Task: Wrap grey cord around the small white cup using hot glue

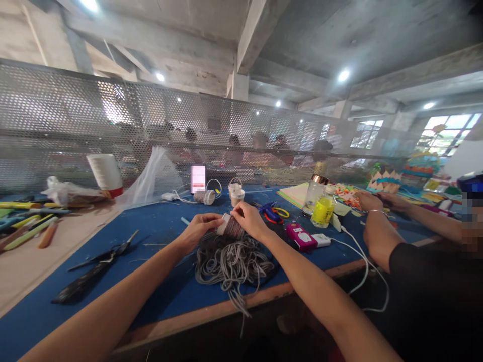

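Between my hands a white paper cup [231, 227], tilted on its side, has brownish-grey cord wound around its wall. My left hand [202, 230] is closed on the cup's left end, thumb and fingers pinching it. With bent fingers my right hand [249, 219] grips the wound side from above; whether it also pinches a strand of cord I cannot tell. A loose heap of grey cord [234, 264] lies right below the cup, its ends hanging over the table's front edge. Behind my hands are another wound cup [205, 197] on its side and a small cup basket [236, 192] with a handle.
Black-handled scissors [101, 261] lie at the left on the blue table [151, 271]. A phone [198, 179], a stack of paper cups [104, 173], blue-handled pliers [270, 212], a glass jar [314, 195], a yellow-labelled jar [323, 208] and a magenta box [301, 238] stand around. A co-worker's arms [381, 236] work at right.
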Demonstrator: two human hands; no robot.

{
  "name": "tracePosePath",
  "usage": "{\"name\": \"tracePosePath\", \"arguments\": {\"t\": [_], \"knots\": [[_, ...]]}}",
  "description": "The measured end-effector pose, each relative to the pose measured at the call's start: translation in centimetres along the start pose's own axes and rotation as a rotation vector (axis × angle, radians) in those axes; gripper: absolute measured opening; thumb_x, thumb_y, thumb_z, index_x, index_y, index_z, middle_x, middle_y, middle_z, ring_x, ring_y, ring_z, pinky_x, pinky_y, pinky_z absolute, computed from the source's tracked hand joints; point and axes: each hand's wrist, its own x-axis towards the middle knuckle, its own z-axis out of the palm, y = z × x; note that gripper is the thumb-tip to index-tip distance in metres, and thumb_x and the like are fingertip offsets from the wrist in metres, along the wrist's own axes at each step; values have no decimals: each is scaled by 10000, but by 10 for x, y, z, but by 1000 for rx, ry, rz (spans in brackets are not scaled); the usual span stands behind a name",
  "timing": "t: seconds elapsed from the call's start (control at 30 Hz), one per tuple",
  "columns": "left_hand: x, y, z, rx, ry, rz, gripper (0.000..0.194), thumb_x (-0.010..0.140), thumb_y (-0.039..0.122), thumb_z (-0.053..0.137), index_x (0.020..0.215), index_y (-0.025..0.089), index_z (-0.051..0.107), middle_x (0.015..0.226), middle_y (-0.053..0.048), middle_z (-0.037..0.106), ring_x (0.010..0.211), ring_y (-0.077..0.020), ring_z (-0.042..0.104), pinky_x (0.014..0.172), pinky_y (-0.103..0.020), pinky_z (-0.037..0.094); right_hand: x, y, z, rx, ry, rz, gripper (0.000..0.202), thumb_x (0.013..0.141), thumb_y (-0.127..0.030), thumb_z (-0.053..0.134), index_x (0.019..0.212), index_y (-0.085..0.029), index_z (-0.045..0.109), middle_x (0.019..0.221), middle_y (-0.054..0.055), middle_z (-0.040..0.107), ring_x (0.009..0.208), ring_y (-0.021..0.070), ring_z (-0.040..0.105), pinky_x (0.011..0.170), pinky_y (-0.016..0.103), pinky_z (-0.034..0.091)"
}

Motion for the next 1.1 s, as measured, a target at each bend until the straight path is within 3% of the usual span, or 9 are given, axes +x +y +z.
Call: {"name": "tracePosePath", "arguments": {"t": [0.4,1.1], "knots": [[1,1,0,23,3,15,334,650,416,752,837,141,723,786,-70,678,684,-178,593,644,-277,431,0,2,1,24,-9,0,74,858,-255,546,836,-189,571,797,17,633,727,141,587,704,244,422],[2,-2,-1,-21,-6,25,251,679,357,751,816,148,726,742,-42,659,649,-137,563,638,-254,417,1,3,0,75,-10,28,95,849,-276,561,834,-185,585,786,12,645,723,139,596,703,238,429]]}}
